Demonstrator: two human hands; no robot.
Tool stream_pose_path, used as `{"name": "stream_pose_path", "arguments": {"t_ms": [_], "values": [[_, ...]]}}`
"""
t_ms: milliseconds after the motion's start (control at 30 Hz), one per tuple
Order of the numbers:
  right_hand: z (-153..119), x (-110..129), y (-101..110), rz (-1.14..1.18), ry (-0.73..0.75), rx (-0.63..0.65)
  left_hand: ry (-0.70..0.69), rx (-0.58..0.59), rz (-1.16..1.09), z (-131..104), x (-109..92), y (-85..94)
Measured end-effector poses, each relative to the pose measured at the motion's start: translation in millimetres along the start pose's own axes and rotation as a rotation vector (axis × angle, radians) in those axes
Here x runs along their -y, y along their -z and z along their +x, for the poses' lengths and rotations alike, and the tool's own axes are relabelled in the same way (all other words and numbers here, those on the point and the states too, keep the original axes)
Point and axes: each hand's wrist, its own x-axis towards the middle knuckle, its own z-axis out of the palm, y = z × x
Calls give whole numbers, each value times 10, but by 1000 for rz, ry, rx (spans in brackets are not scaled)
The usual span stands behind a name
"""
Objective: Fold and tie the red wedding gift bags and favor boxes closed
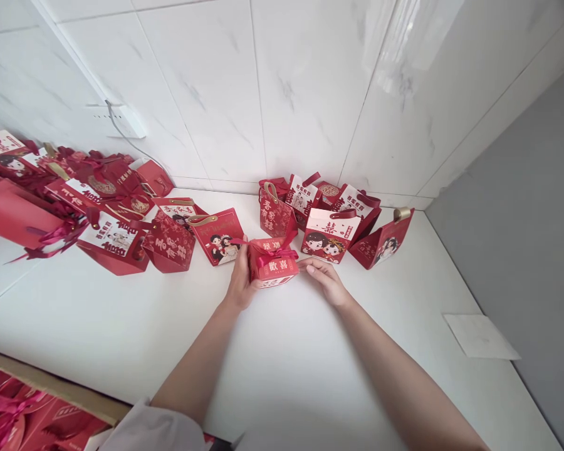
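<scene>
My left hand [240,279] grips a red gift box [273,266] by its left side, thumb in front. A crimson ribbon bow tops the box, and pale characters mark its faces. Beside the box's right edge is my right hand [326,279], its fingers stretched toward the box and the fingertips at or very near its side; whether they touch I cannot tell. Just left of the box a red candy box with a printed couple [220,241] leans back. Behind my right hand stands a white-and-red box with two cartoon faces [326,241].
Several red boxes [172,244] crowd the white table [282,369] at left, and another group, including a gold-handled box [383,241], stands at right by the tiled wall [305,88]. A socket [126,122] trails a cable. Lower left, a carton [51,382] holds more red boxes.
</scene>
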Motion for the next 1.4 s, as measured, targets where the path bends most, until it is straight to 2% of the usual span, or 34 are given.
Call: {"name": "stream_pose_path", "arguments": {"t_ms": [67, 167, 300, 400, 467, 533, 667, 867, 1067, 1400], "values": [[5, -4, 8, -10, 4, -24, 29, 94, 8, 11, -58, 30], [15, -16, 25, 32, 3, -77, 156, 111, -101, 34, -158, 51], [26, -22, 46, 127, -50, -179, 326, 49, -467, 52, -171, 16], [31, -24, 60, 152, -61, -226, 551, -22, -732, 52, -131, -21], [32, -26, 66, 160, -60, -235, 716, -69, -845, 56, -132, -30], [31, -25, 68, 167, -60, -235, 803, -130, -906, 67, -161, -25], [28, -21, 67, 184, -61, -227, 834, -207, -942, 95, -225, -6], [31, -29, 63, 164, -72, -223, 844, -170, -947, 93, -227, -17], [31, -30, 57, 154, -75, -208, 900, -71, -893, 71, -164, -45], [32, -9, 43, 138, -79, -194, 880, -71, -907, 62, -126, -53]]}}
